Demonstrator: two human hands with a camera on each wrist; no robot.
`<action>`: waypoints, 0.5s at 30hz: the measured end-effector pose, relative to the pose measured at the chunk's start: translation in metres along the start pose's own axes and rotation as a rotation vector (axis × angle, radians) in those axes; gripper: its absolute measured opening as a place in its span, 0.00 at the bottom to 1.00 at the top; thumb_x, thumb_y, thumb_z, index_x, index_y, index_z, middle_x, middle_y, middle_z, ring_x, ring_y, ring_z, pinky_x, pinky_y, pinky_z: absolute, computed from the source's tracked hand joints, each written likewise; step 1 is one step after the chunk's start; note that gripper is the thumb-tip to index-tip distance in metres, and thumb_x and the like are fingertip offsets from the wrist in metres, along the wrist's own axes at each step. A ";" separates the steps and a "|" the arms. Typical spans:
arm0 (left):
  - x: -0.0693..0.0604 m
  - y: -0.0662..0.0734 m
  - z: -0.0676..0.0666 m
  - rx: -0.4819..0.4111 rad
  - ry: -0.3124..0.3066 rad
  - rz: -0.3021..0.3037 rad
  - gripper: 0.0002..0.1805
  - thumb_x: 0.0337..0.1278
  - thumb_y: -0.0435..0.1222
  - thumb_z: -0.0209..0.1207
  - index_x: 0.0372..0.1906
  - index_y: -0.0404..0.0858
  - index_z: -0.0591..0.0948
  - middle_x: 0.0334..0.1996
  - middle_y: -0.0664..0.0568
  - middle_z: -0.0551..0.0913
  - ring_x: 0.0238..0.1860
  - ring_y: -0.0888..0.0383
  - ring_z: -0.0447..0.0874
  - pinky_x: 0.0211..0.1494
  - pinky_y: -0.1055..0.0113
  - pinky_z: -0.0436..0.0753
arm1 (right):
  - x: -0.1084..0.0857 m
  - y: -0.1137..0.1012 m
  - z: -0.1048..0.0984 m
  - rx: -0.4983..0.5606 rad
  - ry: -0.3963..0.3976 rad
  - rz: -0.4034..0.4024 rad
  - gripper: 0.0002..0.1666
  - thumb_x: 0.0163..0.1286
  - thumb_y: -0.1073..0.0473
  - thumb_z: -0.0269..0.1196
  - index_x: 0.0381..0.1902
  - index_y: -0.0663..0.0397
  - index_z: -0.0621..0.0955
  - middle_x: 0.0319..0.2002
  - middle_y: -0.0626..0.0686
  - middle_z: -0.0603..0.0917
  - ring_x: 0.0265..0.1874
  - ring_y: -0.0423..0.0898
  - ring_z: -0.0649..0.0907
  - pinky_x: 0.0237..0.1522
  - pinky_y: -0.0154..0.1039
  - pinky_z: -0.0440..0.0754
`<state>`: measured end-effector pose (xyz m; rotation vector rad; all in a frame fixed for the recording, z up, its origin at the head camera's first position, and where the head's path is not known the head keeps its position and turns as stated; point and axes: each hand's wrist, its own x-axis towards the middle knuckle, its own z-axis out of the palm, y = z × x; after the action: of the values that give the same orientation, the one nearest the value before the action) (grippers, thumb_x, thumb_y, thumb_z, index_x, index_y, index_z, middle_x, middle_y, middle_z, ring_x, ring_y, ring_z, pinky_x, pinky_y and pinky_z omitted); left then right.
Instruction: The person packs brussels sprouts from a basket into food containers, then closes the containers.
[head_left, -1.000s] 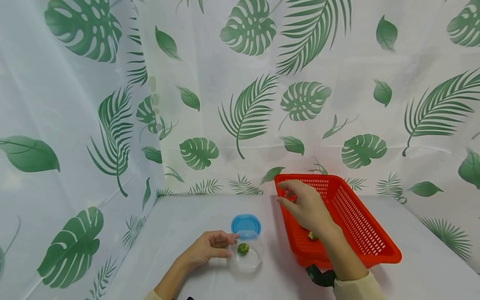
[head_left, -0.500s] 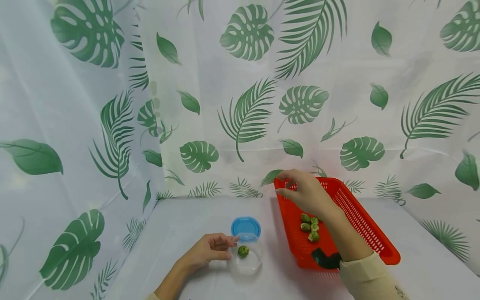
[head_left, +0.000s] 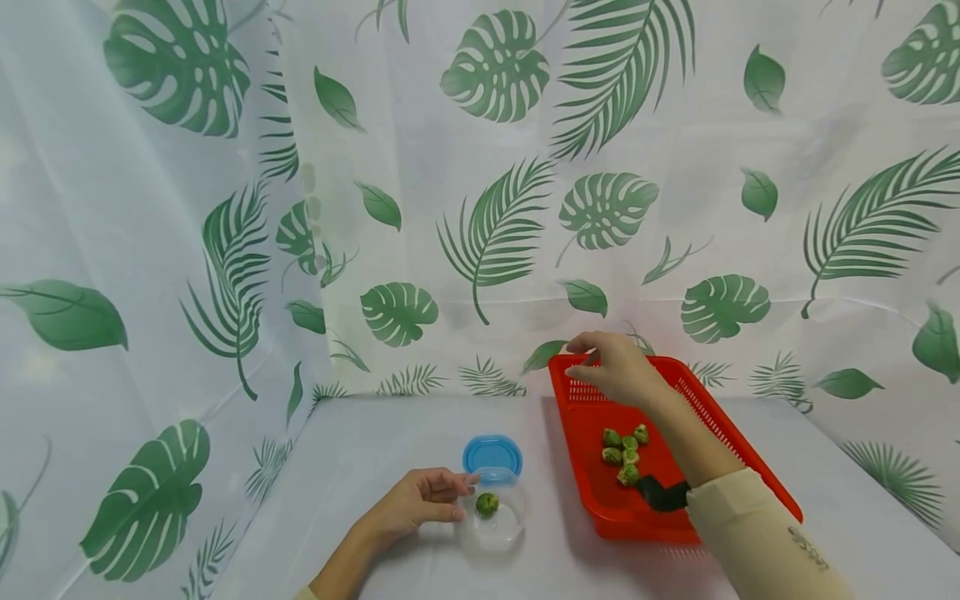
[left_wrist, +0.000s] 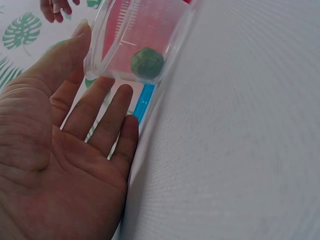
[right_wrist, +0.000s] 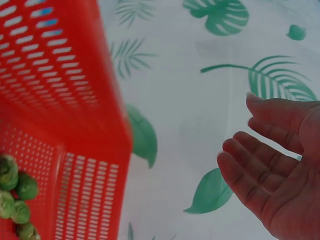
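Observation:
A small clear plastic tub stands on the table with one Brussels sprout inside. My left hand is at the tub's left side, its thumb and fingertips by the rim. In the left wrist view the palm faces up and the fingers lie loosely extended beside the tub wall. Behind the tub lies a blue lid. My right hand hovers over the far left corner of a red basket, fingers relaxed and holding nothing. Several Brussels sprouts lie grouped on the basket's floor.
A white table carries everything. White curtains with green leaf prints hang behind and at both sides. The basket's perforated wall rises high in the right wrist view. Something black is at my right wrist, above the basket.
My right hand has moved slightly up and away, and the forearm has shifted right. The Brussels sprouts in the basket, mostly covered before, are now in view. My left hand and the tub hold still.

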<state>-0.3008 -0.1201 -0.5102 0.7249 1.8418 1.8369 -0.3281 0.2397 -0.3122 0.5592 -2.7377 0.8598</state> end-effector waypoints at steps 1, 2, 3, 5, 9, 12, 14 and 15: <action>0.000 0.000 0.000 0.001 0.002 0.001 0.23 0.60 0.34 0.72 0.56 0.26 0.81 0.71 0.43 0.78 0.76 0.49 0.72 0.73 0.65 0.76 | 0.000 0.002 0.000 -0.003 -0.003 0.008 0.24 0.71 0.58 0.70 0.62 0.57 0.82 0.57 0.58 0.86 0.49 0.54 0.84 0.45 0.44 0.90; 0.000 0.000 0.000 0.002 0.004 0.000 0.23 0.60 0.34 0.73 0.56 0.26 0.81 0.70 0.44 0.78 0.75 0.49 0.72 0.73 0.65 0.76 | 0.001 0.005 -0.001 -0.010 -0.005 0.015 0.24 0.71 0.58 0.70 0.62 0.57 0.82 0.57 0.58 0.86 0.49 0.54 0.84 0.46 0.45 0.90; -0.001 0.001 0.001 0.002 0.004 0.000 0.24 0.60 0.34 0.73 0.56 0.26 0.80 0.71 0.43 0.78 0.75 0.49 0.72 0.73 0.65 0.76 | 0.001 0.007 -0.001 -0.017 -0.005 0.023 0.24 0.70 0.58 0.70 0.62 0.56 0.82 0.57 0.59 0.86 0.49 0.54 0.84 0.47 0.46 0.90; -0.001 0.001 0.001 0.003 0.004 0.000 0.24 0.60 0.34 0.73 0.56 0.25 0.80 0.70 0.44 0.78 0.75 0.50 0.73 0.72 0.65 0.77 | 0.001 0.012 -0.002 -0.029 -0.008 0.033 0.24 0.70 0.58 0.70 0.61 0.57 0.82 0.57 0.60 0.86 0.50 0.55 0.84 0.48 0.48 0.90; -0.001 0.001 0.002 0.001 -0.003 0.006 0.24 0.60 0.33 0.72 0.57 0.24 0.79 0.71 0.43 0.77 0.75 0.51 0.73 0.72 0.65 0.77 | 0.003 0.021 -0.005 -0.041 -0.021 0.067 0.24 0.70 0.57 0.70 0.61 0.59 0.82 0.57 0.62 0.85 0.51 0.57 0.83 0.50 0.49 0.89; -0.001 0.001 0.002 0.003 -0.003 0.007 0.24 0.60 0.33 0.72 0.57 0.24 0.80 0.71 0.43 0.77 0.75 0.51 0.73 0.72 0.65 0.76 | 0.003 0.028 -0.007 -0.026 -0.032 0.098 0.24 0.70 0.57 0.70 0.61 0.59 0.82 0.58 0.62 0.85 0.52 0.58 0.83 0.51 0.50 0.89; -0.001 0.001 0.002 0.006 0.000 0.006 0.24 0.60 0.33 0.72 0.56 0.25 0.80 0.71 0.44 0.77 0.75 0.51 0.73 0.73 0.64 0.76 | 0.003 0.033 -0.008 -0.023 -0.035 0.112 0.25 0.70 0.57 0.70 0.62 0.59 0.81 0.58 0.63 0.85 0.53 0.58 0.83 0.53 0.52 0.89; -0.001 0.001 0.002 0.008 0.004 0.004 0.24 0.60 0.34 0.73 0.56 0.25 0.80 0.71 0.44 0.78 0.75 0.50 0.73 0.73 0.64 0.76 | 0.003 0.036 -0.009 -0.023 -0.034 0.114 0.25 0.70 0.57 0.70 0.62 0.60 0.81 0.58 0.63 0.85 0.53 0.59 0.83 0.53 0.53 0.88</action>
<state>-0.2989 -0.1194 -0.5096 0.7294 1.8525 1.8354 -0.3451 0.2710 -0.3225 0.4203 -2.8300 0.8512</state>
